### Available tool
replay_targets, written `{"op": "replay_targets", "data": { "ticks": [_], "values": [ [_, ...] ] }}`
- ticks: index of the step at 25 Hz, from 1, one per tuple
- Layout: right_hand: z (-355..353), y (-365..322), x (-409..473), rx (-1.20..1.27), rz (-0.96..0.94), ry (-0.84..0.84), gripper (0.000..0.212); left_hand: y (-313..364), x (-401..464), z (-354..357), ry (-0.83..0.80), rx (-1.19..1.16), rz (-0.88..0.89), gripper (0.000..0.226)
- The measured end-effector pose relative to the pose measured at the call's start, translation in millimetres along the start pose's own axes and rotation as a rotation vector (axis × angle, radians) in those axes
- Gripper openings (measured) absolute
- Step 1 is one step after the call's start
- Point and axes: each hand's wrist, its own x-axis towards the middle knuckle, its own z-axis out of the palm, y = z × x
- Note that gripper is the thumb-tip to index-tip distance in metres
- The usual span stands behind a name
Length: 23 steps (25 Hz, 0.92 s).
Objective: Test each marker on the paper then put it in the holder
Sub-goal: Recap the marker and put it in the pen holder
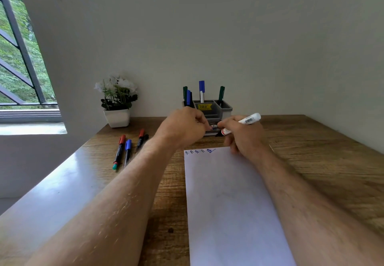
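Right hand (242, 135) has its grip closed round a white marker (242, 122), fingers curled on the barrel near the tip end, the back end pointing up and to the right. Left hand (185, 127) has fingers curled at the tip end, prob. pinching the cap, but the cap itself is hidden so I cannot tell. Both hands are above the far edge of the paper (230, 203), just in front of the grey holder (225, 107), where four markers already stand. The marker looks light, stiff, smooth plastic, a bit slippery; best to hold it mid-barrel. Four more markers (124, 151) lie on the worktop (322, 161) at left, approx. side by side
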Motion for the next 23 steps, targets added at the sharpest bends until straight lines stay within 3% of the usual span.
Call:
{"op": "replay_targets", "data": {
  "ticks": [2,5,12,23],
  "values": [
    [2,1,3,-0.03,0.025,-0.012,0.018,-1,1,1,-0.051,0.083,0.007,0.008],
    [2,6,5,-0.087,0.044,-0.088,0.011,-4,3,3,-0.154,0.143,0.02,0.012],
    [1,9,0,-0.296,0.0,-0.131,0.016,-6,3,8,-0.362,0.178,0.037,0.017],
    [3,10,-1,-0.301,0.002,-0.168,0.014,-10,7,13,-0.403,0.167,0.011,0.018]
  ]
}}
